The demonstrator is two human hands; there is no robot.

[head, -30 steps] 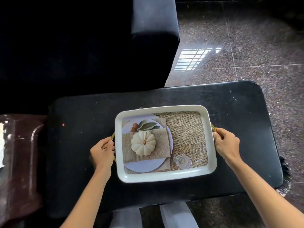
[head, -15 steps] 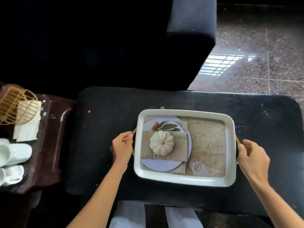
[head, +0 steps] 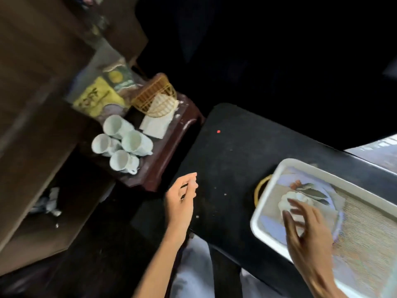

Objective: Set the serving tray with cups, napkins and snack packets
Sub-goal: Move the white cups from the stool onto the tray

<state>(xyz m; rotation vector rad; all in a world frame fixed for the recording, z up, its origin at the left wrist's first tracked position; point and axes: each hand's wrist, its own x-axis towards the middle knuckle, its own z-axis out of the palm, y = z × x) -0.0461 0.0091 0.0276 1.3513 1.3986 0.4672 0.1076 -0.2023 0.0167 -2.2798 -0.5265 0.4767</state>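
A black padded bench (head: 234,151) runs slantwise across the view. The white serving tray (head: 281,168) lies at its right end with its left short side and gold handle (head: 260,190) in view, and its far end is cut off by the frame. The tray's floor shows a pale pumpkin (head: 289,200) on a lilac plate beside a burlap weave, and no cups, napkins or packets lie on it. Just beside the bench's left edge stands a dark-red wooden stand (head: 171,153) that carries the supplies. The right grip (head: 309,231), blurred, hangs over the tray's left part with fingers spread wide and nothing in it. The left grip (head: 181,198) hovers over the bench's near left corner with fingers loosely curled, holding nothing. Yellow and green snack packets (head: 97,97) lie at the stand's far left corner. Next to them, at the far edge, is a gold wire holder (head: 154,97), with white napkins (head: 155,125) under it and in front of it. Four white cups (head: 131,141) lie on their sides in a touching cluster at the stand's near left corner. A small red dot (head: 218,131) marks the bench near its far left edge.
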